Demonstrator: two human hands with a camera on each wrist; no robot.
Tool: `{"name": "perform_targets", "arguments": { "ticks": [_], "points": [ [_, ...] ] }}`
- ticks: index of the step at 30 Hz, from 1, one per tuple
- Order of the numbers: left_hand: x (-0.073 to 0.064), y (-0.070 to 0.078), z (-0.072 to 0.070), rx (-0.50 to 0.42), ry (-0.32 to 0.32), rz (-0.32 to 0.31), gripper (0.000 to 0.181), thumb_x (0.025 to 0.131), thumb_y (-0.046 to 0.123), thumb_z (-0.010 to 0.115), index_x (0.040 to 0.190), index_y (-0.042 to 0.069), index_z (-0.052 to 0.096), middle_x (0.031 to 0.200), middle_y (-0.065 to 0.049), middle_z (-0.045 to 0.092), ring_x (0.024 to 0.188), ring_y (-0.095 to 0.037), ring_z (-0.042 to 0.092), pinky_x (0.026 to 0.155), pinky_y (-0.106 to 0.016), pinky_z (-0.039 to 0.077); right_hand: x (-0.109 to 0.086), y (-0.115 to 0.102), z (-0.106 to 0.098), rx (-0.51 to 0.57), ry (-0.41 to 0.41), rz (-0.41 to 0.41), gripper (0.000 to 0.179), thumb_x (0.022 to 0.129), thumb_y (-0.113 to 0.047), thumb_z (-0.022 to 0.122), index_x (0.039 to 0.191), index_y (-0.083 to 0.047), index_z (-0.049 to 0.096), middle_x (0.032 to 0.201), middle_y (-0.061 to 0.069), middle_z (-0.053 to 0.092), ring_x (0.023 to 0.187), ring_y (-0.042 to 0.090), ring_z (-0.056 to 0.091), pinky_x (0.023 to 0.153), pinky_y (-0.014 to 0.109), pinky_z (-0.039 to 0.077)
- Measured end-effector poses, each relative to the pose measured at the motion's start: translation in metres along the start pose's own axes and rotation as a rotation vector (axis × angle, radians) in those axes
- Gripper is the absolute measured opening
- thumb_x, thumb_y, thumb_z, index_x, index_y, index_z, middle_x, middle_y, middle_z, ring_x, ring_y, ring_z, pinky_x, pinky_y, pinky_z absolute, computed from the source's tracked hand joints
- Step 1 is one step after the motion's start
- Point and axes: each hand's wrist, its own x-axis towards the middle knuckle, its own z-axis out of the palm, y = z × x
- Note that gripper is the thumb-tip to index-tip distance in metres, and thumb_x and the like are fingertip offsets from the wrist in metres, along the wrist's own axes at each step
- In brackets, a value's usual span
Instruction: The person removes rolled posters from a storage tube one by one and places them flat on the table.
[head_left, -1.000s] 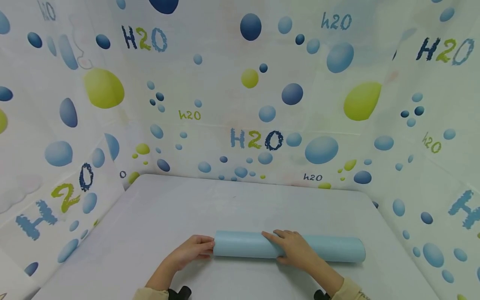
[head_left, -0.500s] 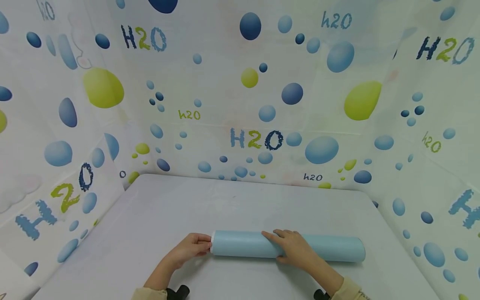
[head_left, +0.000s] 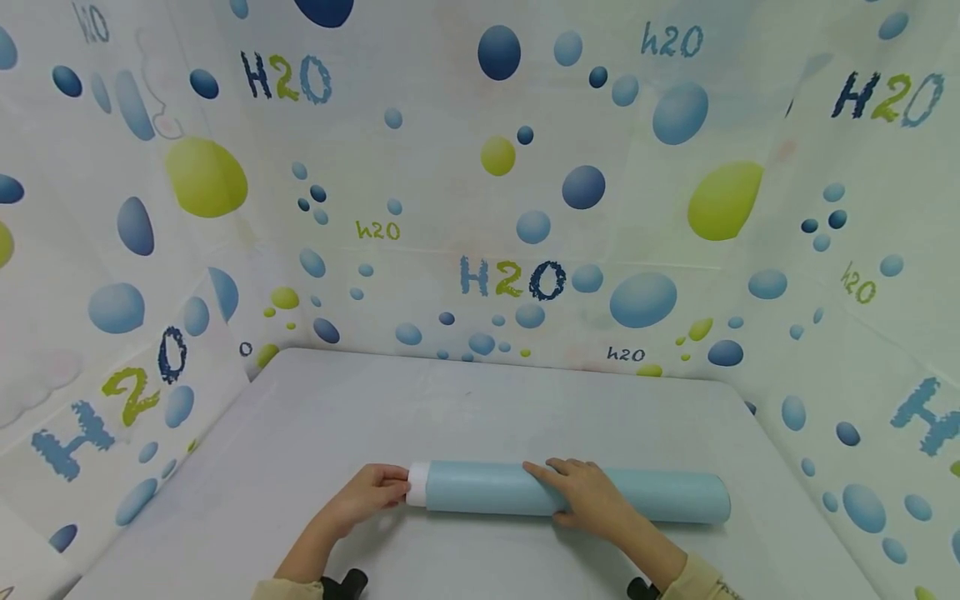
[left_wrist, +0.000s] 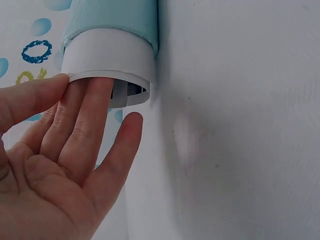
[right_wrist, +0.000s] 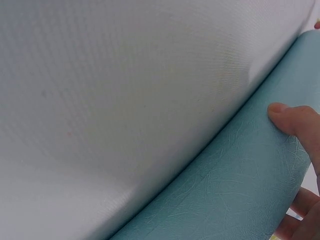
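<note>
A light blue tube (head_left: 487, 488) with a finely creased surface lies crosswise on the white table. From its left end sticks out a short length of a white paper roll (left_wrist: 110, 52), curled into a cylinder. My left hand (head_left: 372, 493) pinches the roll's rim, with the thumb outside and some fingers inside the opening; the index finger (left_wrist: 131, 125) stands apart below the rim. Dark printing shows on the roll's inner side. Around the tube's middle, my right hand (head_left: 592, 502) grips it from above, its thumb (right_wrist: 290, 117) pressing the near side and its fingers reaching over the far side.
The white table (head_left: 480, 417) has rounded far corners. Behind it and on both sides hangs a white curtain (head_left: 450, 150) printed with blue and green bubbles and H2O lettering. Black wrist straps (head_left: 345, 583) and beige sleeves show at the front.
My left hand has moved left, drawing the white paper roll out of the tube's left end, where a white band now shows. My right hand and the tube have stayed in place.
</note>
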Motion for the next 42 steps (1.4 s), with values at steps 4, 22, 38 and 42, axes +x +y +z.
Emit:
{"name": "perform_targets", "arguments": {
  "ticks": [4,22,38,42],
  "points": [
    [-0.001,-0.002,-0.004,0.006,0.003,-0.005,0.031,0.089,0.010,0.057,0.107,-0.015,0.056,0.096,-0.014,0.065,0.085,-0.021,0.062,0.074,-0.036,0.051,0.000,0.001,0.001,-0.006,-0.001,-0.002,0.081,0.067,-0.030,0.081,0.137,-0.022,0.042,0.117,0.011,0.057,0.101,0.029,0.057,0.080,0.048,0.046],
    [-0.013,-0.008,-0.027,0.044,0.059,-0.024,0.036,0.089,0.011,0.056,0.110,-0.018,0.053,0.098,-0.018,0.064,0.086,-0.023,0.062,0.074,-0.037,0.051,-0.001,0.000,0.001,-0.008,0.008,0.004,0.081,0.066,-0.030,0.081,0.137,-0.021,0.043,0.118,0.010,0.056,0.101,0.029,0.057,0.081,0.048,0.046],
    [-0.019,-0.005,-0.028,0.058,0.139,-0.067,0.037,0.088,0.010,0.057,0.111,-0.019,0.052,0.097,-0.018,0.064,0.085,-0.023,0.062,0.072,-0.036,0.050,-0.001,-0.002,-0.001,-0.021,-0.004,0.009,0.080,0.067,-0.031,0.081,0.137,-0.022,0.042,0.118,0.011,0.056,0.101,0.029,0.057,0.080,0.048,0.046],
    [-0.022,0.001,-0.024,0.194,0.191,-0.042,0.036,0.087,0.010,0.059,0.111,-0.017,0.055,0.098,-0.019,0.065,0.087,-0.027,0.063,0.075,-0.039,0.050,-0.001,-0.002,-0.001,-0.016,-0.003,0.009,0.081,0.067,-0.032,0.081,0.137,-0.023,0.042,0.118,0.011,0.056,0.101,0.029,0.057,0.080,0.048,0.046]
  ]
}}
